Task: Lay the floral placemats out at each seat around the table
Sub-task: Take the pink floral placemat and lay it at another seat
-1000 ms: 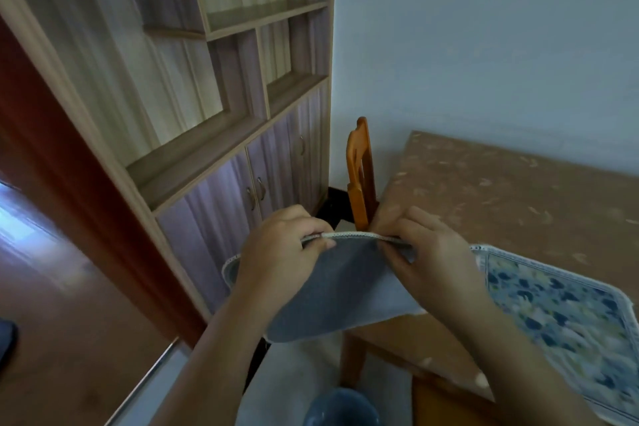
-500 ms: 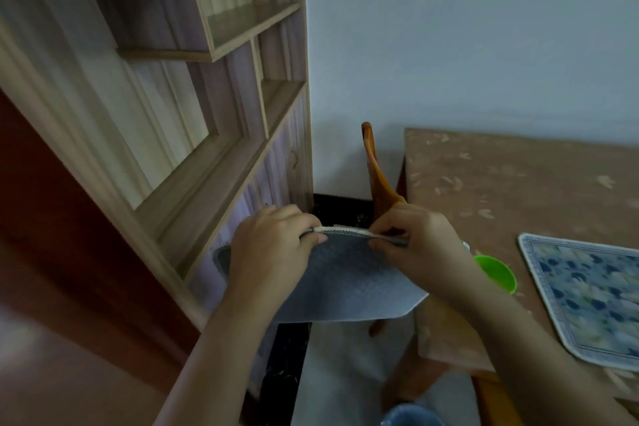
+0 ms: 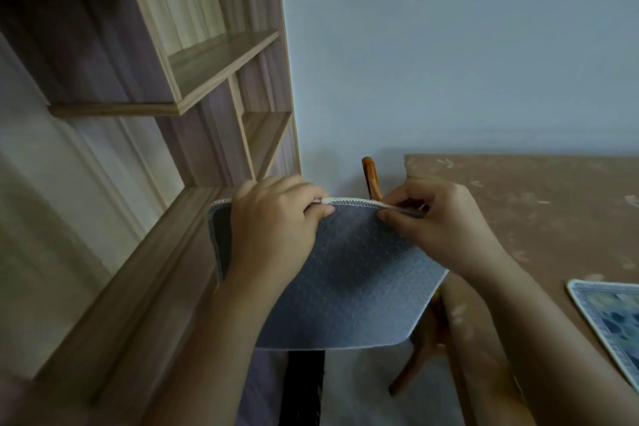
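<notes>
Wooden shelving (image 3: 207, 62) fills the left side, and a speckled brown tabletop (image 3: 536, 211) the right. Off its near corner hangs a placemat (image 3: 345, 287), grey backing showing, perhaps doubled. The left hand (image 3: 273, 228) and right hand (image 3: 442, 225) both pinch its top edge. A floral placemat (image 3: 612, 322) lies flat on the tabletop at far right.

count | placemats (image 3: 345, 280) (image 3: 612, 318): 2 | hands (image 3: 273, 228) (image 3: 446, 221): 2 | table (image 3: 536, 211): 1 | chair (image 3: 370, 176): 1 | shelf unit (image 3: 214, 66): 1

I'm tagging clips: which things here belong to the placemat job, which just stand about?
Job: grey-backed fabric placemat, pinched by left hand and right hand; blue floral placemat on the brown speckled table.
Standing about: wooden shelf unit; orange wooden chair.
</notes>
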The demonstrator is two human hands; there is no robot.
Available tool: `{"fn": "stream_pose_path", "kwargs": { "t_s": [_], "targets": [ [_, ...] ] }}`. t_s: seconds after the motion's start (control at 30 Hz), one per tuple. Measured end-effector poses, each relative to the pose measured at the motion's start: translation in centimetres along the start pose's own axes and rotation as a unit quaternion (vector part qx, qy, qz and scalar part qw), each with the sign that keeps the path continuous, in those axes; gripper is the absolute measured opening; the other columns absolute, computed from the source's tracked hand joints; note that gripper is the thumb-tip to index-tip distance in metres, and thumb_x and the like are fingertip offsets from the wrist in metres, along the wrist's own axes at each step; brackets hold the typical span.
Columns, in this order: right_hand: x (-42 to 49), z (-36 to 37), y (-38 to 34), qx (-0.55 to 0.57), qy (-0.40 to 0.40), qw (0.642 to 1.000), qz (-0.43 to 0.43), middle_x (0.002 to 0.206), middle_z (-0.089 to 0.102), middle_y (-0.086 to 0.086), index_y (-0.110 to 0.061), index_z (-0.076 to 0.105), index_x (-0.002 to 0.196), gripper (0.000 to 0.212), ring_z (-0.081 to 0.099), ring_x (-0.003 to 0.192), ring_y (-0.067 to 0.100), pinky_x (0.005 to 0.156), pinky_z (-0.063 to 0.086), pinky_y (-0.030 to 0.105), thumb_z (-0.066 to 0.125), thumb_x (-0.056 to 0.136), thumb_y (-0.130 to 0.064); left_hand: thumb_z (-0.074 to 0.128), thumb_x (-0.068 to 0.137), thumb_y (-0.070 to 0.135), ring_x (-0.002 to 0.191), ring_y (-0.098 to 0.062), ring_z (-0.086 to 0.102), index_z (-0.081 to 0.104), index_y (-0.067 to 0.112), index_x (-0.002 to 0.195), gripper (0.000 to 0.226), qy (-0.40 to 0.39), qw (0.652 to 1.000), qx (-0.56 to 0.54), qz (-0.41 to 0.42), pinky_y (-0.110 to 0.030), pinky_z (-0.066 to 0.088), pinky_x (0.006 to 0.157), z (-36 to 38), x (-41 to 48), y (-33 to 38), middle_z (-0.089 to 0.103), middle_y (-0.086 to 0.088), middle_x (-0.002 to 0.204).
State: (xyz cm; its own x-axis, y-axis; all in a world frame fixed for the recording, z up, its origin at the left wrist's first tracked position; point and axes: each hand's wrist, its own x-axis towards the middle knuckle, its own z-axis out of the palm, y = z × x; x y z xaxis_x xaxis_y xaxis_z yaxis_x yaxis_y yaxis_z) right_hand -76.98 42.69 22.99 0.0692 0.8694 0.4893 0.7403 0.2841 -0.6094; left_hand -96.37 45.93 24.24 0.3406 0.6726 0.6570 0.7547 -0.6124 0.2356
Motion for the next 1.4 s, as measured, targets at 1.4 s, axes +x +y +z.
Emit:
{"fn": "stream_pose_path", "kwargs": {
  "t_s": [1.4],
  "targets": [
    [22.2,-4.6,22.8,-0.284,0.299,0.832,0.370,0.078,0.063,-0.002,-0.018,0.068,0.078,0.004,0.056,0.074,0.013,0.071,0.047,0.033,0.069,0.074,-0.018,0.073,0.070,0.020,0.067,-0.017,0.059,0.067,0.019,0.072,0.007,-0.141,0.831,-0.416,0.340,-0.034,0.039,0.068,39.1,38.1,3.7,0.066,0.006,0.069]
  ]
}}
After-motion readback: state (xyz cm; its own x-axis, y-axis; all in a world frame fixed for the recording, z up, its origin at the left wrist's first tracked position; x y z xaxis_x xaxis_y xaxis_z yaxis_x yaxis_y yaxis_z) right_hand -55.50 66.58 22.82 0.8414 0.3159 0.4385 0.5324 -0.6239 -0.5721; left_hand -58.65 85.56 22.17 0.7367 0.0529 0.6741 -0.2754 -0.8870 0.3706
